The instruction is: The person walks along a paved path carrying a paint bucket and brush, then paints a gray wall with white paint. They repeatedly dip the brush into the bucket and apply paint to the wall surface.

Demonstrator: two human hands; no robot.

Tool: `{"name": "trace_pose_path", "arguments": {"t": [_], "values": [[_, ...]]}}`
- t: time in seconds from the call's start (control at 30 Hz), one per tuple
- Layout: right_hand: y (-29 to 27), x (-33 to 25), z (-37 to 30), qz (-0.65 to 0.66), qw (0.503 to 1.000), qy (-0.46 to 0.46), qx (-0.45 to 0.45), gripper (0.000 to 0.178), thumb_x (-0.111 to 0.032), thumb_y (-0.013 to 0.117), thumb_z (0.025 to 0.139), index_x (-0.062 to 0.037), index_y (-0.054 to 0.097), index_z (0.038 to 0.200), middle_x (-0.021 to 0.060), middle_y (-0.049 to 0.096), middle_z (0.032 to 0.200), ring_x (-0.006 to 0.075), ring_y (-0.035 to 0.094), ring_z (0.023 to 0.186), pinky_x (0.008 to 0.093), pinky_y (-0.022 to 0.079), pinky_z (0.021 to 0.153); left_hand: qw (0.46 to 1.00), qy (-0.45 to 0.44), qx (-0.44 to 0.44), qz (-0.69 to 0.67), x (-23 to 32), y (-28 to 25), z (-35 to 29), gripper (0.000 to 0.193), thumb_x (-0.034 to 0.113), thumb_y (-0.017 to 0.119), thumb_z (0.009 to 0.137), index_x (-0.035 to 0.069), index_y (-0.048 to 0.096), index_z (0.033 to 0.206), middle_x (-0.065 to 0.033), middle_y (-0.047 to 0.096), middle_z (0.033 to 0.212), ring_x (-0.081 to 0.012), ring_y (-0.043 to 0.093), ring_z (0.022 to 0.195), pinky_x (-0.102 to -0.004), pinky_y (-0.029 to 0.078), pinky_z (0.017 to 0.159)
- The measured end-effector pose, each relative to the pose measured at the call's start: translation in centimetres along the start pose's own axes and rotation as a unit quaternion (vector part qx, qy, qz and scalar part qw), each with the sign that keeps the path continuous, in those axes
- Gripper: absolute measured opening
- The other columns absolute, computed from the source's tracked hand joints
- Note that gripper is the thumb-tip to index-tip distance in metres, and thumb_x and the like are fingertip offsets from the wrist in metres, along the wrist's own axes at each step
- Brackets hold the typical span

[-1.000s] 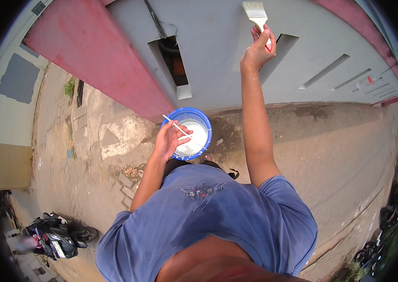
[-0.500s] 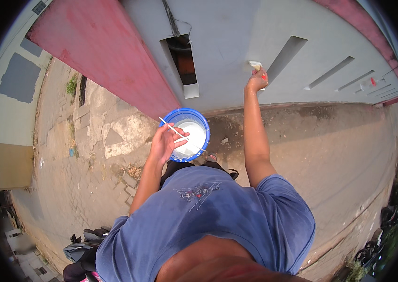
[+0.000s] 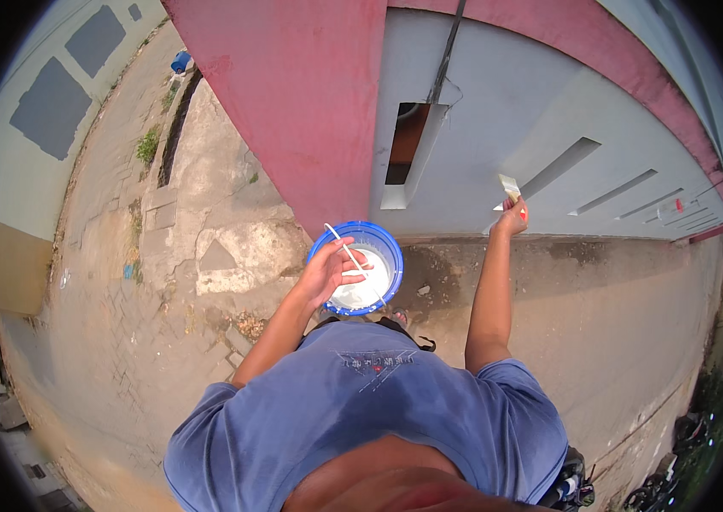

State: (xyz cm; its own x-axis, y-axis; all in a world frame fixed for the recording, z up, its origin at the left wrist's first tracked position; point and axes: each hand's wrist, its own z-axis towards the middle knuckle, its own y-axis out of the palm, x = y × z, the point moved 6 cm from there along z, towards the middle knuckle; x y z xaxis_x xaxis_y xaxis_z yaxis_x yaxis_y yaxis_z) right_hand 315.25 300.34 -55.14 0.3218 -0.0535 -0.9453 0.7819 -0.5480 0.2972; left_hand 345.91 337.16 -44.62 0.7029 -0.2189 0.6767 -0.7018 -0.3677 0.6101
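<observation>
My left hand (image 3: 325, 271) is closed on the thin white handle (image 3: 346, 247) of a blue bucket (image 3: 394, 253), with some fingers spread over the bucket's mouth. White paint (image 3: 363, 288) lies inside, and drips mark the rim. Out to the right, my arm is stretched toward the grey wall (image 3: 481, 111). My right hand (image 3: 512, 217) grips a paintbrush (image 3: 509, 186), its pale bristles pointing up beside a slanted slot in the wall. Whether the bristles touch the wall, I cannot tell.
A pink pillar (image 3: 310, 111) rises just beyond the bucket. The grey wall has a rectangular opening (image 3: 407, 145) and several narrow slots. Cracked paving (image 3: 157, 282) spreads to the left, and a dark wet patch (image 3: 434, 277) marks the ground near the wall's foot.
The whole view has shifted, so wall, bucket and hands sit lower and farther right. The brush now points more upward beside the slot. Both hands keep their holds.
</observation>
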Motion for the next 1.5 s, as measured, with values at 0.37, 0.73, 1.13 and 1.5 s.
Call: {"name": "trace_pose_path", "arguments": {"t": [0.37,0.73,1.13,1.5], "values": [[1.8,-1.1,-25.1,-0.017,0.919,0.190,-0.344,0.029,-0.022,0.064,0.099,0.0033,0.064,0.112,0.0147,0.070,0.096,0.0211,0.070,0.083,0.0314,0.060,0.078,0.996,-0.029,-0.057,0.063,6.1,-7.2,-3.0,0.051,0.045,0.049,0.101,0.011,0.037,0.136,-0.0149,0.064,0.110,-0.0339,0.063,0.116,-0.0455,0.050,0.095],[10.6,-4.3,-39.4,-0.278,0.696,0.049,-0.660,0.014,-0.012,0.068,0.094,0.0014,0.069,0.096,0.0071,0.072,0.084,0.0124,0.070,0.078,0.0263,0.057,0.069,0.994,0.004,-0.090,0.058,11.5,-8.5,-4.4,0.053,0.045,0.050,0.100,0.010,0.036,0.137,-0.0153,0.064,0.110,-0.0318,0.063,0.114,-0.0441,0.051,0.095],[17.9,2.0,-48.7,-0.382,0.446,-0.147,-0.796,0.030,-0.017,0.066,0.089,-0.0025,0.064,0.115,0.0157,0.072,0.101,0.0223,0.069,0.090,0.0343,0.057,0.076,0.991,0.028,-0.128,0.035,14.9,-7.8,-5.9,0.050,0.044,0.050,0.101,0.008,0.039,0.135,-0.0182,0.063,0.111,-0.0351,0.063,0.116,-0.0456,0.054,0.095],[17.9,0.8,-51.6,-0.256,0.544,0.054,-0.797,0.027,-0.024,0.054,0.097,-0.0036,0.063,0.112,0.0109,0.070,0.105,0.0222,0.068,0.096,0.0332,0.056,0.078,0.983,0.056,-0.173,0.003,15.9,-6.5,-6.6,0.043,0.044,0.048,0.103,0.013,0.043,0.132,-0.0179,0.065,0.113,-0.0356,0.063,0.117,-0.0477,0.051,0.097]]}}
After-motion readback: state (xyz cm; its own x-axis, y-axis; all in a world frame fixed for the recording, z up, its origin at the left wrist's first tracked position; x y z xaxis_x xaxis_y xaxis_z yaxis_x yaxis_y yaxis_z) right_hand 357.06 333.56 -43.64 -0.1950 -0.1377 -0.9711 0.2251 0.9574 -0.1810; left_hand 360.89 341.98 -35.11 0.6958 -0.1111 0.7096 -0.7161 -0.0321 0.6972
